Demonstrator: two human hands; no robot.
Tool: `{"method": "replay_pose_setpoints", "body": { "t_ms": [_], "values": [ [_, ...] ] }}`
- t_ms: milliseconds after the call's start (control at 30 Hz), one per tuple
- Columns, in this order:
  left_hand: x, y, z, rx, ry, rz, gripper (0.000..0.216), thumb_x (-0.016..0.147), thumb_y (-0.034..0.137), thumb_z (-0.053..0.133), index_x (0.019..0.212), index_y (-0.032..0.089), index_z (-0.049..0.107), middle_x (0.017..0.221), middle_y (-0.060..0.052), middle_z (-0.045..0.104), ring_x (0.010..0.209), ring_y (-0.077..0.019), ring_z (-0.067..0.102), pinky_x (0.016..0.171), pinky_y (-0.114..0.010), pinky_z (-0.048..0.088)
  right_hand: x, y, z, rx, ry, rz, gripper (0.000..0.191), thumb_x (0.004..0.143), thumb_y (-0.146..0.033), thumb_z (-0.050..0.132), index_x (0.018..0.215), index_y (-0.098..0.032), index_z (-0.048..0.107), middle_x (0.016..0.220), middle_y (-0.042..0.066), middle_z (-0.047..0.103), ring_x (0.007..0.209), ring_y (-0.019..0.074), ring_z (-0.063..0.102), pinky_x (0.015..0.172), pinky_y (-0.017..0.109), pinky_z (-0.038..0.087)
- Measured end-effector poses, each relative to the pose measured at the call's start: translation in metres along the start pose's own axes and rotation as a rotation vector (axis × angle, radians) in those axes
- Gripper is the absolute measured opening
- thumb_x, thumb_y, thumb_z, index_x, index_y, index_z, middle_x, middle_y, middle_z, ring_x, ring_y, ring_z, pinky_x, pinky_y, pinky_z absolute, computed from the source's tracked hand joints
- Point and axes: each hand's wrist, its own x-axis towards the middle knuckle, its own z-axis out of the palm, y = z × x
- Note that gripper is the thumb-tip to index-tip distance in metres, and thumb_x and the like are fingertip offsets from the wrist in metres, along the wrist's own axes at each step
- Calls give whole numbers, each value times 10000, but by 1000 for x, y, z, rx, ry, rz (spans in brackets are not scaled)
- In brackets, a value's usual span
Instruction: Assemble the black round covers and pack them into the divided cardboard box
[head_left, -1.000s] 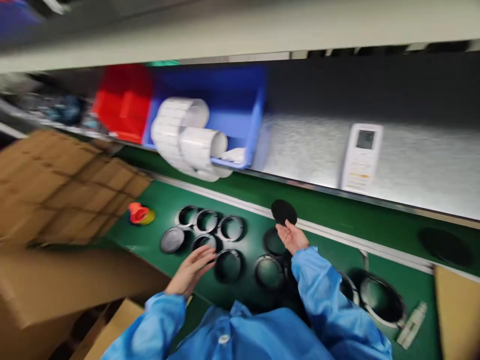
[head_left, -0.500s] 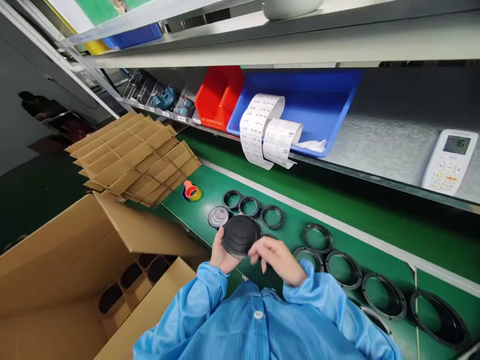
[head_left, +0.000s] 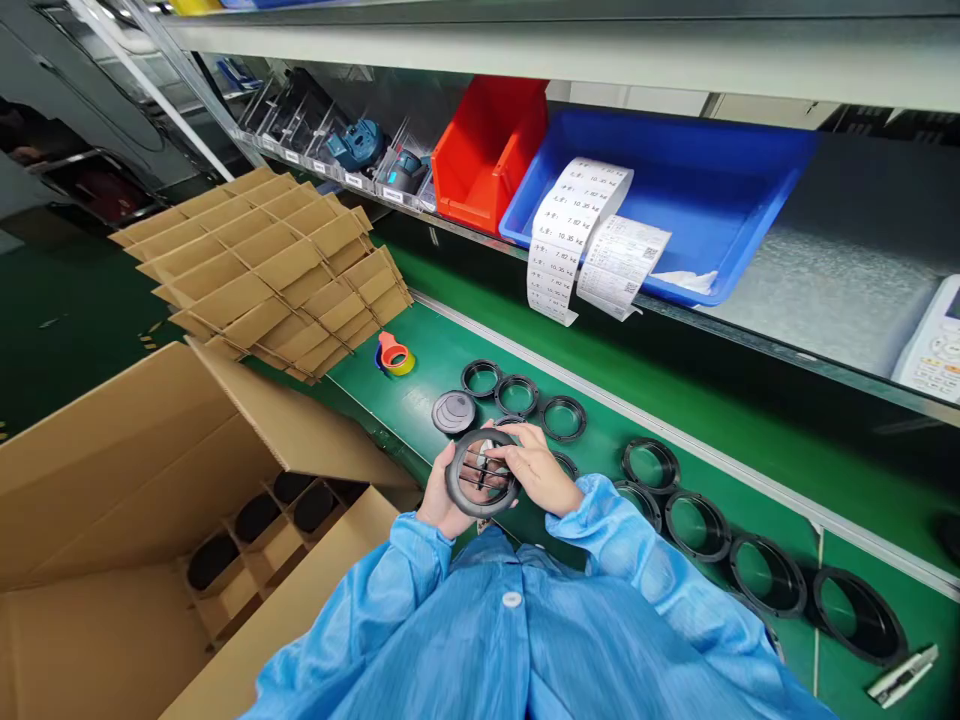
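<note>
My left hand point(head_left: 442, 502) grips a round black air vent point(head_left: 457, 484) by its rim, tilted up in front of my chest. Its slats stand turned, so gaps show between them and the palm is visible through. The fingers of my right hand point(head_left: 538, 470) rest on the slats and the upper right rim; the exact fingertip contact is partly hidden. Just behind the held vent lies another round vent point(head_left: 453, 411) with its slats closed. Several black rings, among them one ring point(head_left: 564, 418), lie on the green bench beyond my hands.
An open cardboard box point(head_left: 112, 470) with dark round parts in dividers stands at left. Above it lie stacked cardboard dividers point(head_left: 262, 260). Tape rolls point(head_left: 395, 355) sit on the bench point(head_left: 375, 390). The shelf holds a red bin point(head_left: 491, 150) and a blue tray point(head_left: 697, 200) with label strips point(head_left: 574, 240).
The held vent's closed face has become open slats with gaps. My right hand has moved from beside the vent onto it. The view has shifted.
</note>
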Motion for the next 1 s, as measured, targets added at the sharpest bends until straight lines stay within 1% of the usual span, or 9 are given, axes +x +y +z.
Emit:
{"method": "replay_pose_setpoints", "body": {
  "t_ms": [167, 267, 400, 500, 567, 633, 767, 833, 1000],
  "values": [
    [1, 14, -10, -33, -71, -25, 690, 904, 602, 493, 1493, 267, 367, 1272, -171, 636, 1048, -377, 649, 874, -680, 484, 14, -11, 3, 137, 31, 59, 639, 1041, -518, 150, 1138, -275, 733, 1341, 57, 574, 1264, 214, 463, 1133, 446, 354],
    [6, 22, -20, -105, 6, -24, 645, 902, 612, 498, 1423, 233, 469, 1201, -162, 674, 1027, -359, 661, 886, -634, 498, 10, -10, 19, 10, 90, 52, 588, 1031, -535, 191, 1263, -273, 663, 1409, 85, 502, 1324, 244, 408, 1145, 485, 340],
    [18, 26, -37, -173, 261, -103, 589, 883, 634, 514, 1239, 177, 617, 1065, -128, 725, 1042, -341, 664, 916, -534, 519, 5, 1, 49, -230, -194, -143, 688, 914, -633, 504, 1451, -202, 485, 1518, 144, 381, 1432, 323, 252, 1207, 566, 180],
    [26, 25, -47, -151, 336, -118, 554, 877, 591, 561, 1233, 171, 623, 1055, -117, 728, 1065, -333, 659, 941, -484, 517, 16, 14, 62, -252, -349, -12, 999, 753, -660, 706, 1544, -199, 308, 1595, 183, 197, 1472, 385, 144, 1188, 599, 178],
    [31, 27, -54, -142, 322, -78, 568, 877, 568, 581, 1290, 178, 591, 1118, -121, 709, 1100, -332, 642, 968, -469, 503, 34, 24, 68, -212, -429, 93, 1228, 622, -662, 802, 1582, -229, 170, 1602, 194, 125, 1467, 414, 139, 1161, 589, 240],
    [38, 33, -65, -134, 310, -93, 628, 869, 620, 563, 1348, 214, 544, 1216, -126, 664, 1159, -342, 607, 992, -492, 482, 58, 35, 74, -193, -475, 132, 1311, 557, -622, 848, 1586, -265, 119, 1570, 185, 180, 1430, 402, 230, 1138, 554, 290],
    [60, 52, -98, 3, 458, -155, 696, 832, 735, 512, 1409, 351, 446, 1434, -109, 479, 1327, -342, 458, 1025, -549, 432, 124, 68, 85, -408, -265, 268, 1230, 567, -560, 846, 1567, -230, 211, 1501, 204, 276, 1332, 398, 338, 1091, 538, 323],
    [74, 61, -115, 94, 576, -137, 690, 844, 707, 523, 1425, 348, 423, 1511, -122, 368, 1403, -319, 358, 1056, -519, 407, 160, 89, 88, -565, -143, 371, 1181, 603, -555, 825, 1560, -197, 233, 1507, 227, 270, 1327, 410, 330, 1076, 536, 319],
    [94, 78, -145, 97, 638, -121, 627, 893, 622, 513, 1424, 296, 451, 1571, -135, 280, 1428, -283, 331, 1063, -423, 411, 218, 135, 98, -799, -187, 462, 1167, 630, -659, 787, 1558, -207, 243, 1534, 238, 255, 1348, 418, 314, 1120, 558, 201]
  ]
}}
